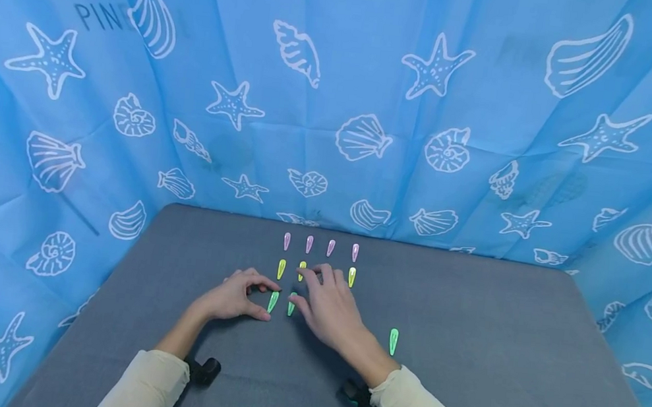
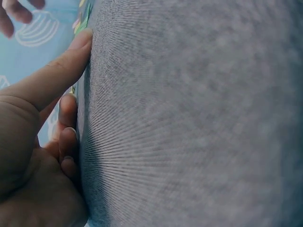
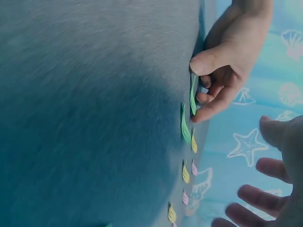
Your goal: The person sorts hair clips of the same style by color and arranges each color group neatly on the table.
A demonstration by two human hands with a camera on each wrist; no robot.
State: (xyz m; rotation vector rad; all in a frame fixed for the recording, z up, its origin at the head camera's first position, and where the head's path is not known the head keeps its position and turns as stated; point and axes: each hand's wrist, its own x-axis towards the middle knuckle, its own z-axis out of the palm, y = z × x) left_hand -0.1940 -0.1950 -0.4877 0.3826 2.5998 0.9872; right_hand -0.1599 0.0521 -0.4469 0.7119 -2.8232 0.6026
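Note:
In the head view my left hand (image 1: pixel 235 295) holds a green snap hair clip (image 1: pixel 273 302) lengthwise, thumb at its near end and index finger at its far end. The right wrist view shows this clip (image 3: pixel 193 97) lying on the cloth between those fingertips. My right hand (image 1: pixel 330 307) hovers with fingers spread over a second green hair clip (image 1: pixel 292 304), which it partly covers. In the right wrist view its fingers (image 3: pixel 262 198) stand apart, away from the clips.
Beyond the hands lie yellow hair clips (image 1: pixel 281 269) in a row, then a row of pink hair clips (image 1: pixel 309 244). Another green hair clip (image 1: pixel 393 342) lies apart at right. The grey cloth-covered table (image 1: pixel 495 354) ends at a blue shell-patterned curtain (image 1: pixel 337 98).

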